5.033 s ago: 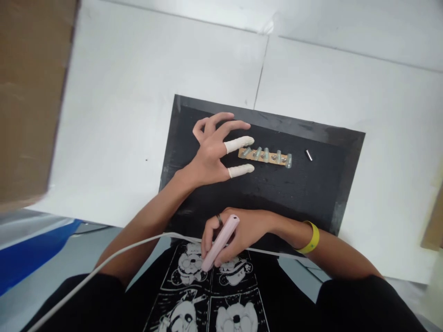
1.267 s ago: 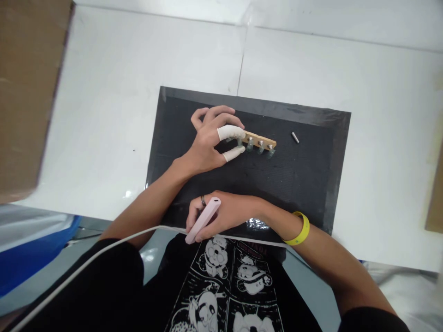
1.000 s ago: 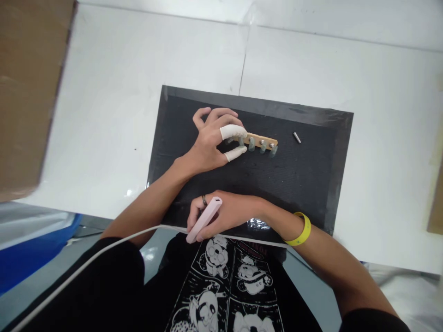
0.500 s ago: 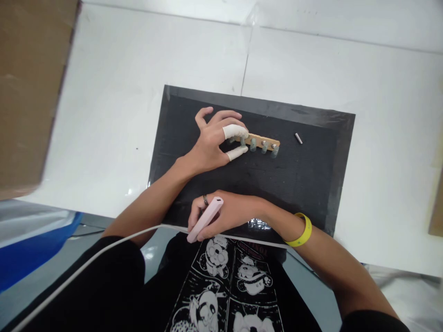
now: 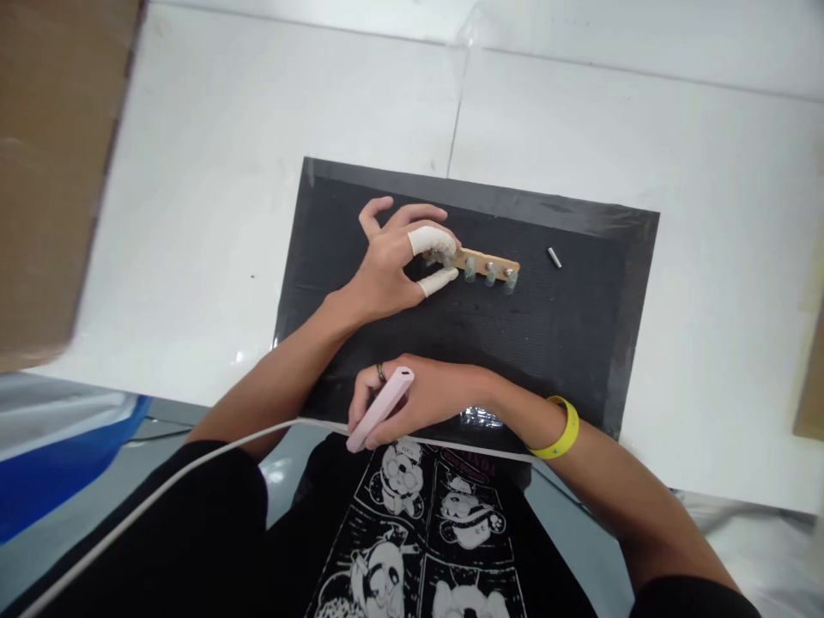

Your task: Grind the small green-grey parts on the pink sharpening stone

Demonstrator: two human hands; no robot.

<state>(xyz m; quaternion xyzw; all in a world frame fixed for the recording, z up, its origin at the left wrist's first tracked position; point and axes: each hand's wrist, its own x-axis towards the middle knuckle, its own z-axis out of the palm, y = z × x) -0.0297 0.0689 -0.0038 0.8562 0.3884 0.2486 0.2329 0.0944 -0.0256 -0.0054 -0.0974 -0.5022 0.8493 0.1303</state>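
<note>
A small tan strip (image 5: 493, 262) with several clear pegs along it lies on a black mat (image 5: 566, 343). My left hand (image 5: 396, 262) wears white finger cots on thumb and forefinger and pinches the strip's left end, the other fingers spread. My right hand (image 5: 428, 403) rests at the mat's near edge, closed round a pink pen-shaped tool (image 5: 379, 409) with a white cable (image 5: 160, 493) trailing to the left. A yellow band (image 5: 565, 427) circles the right wrist.
A small metal pin (image 5: 554, 257) lies loose on the mat right of the strip. White table sheets (image 5: 212, 189) surround the mat. A brown cardboard box (image 5: 51, 172) stands at the left. Something blue (image 5: 45, 481) lies low at the left.
Five seconds ago my left fingers lay open beside the strip; now thumb and forefinger have closed on its left end. The right hand stays still with the pink tool.
</note>
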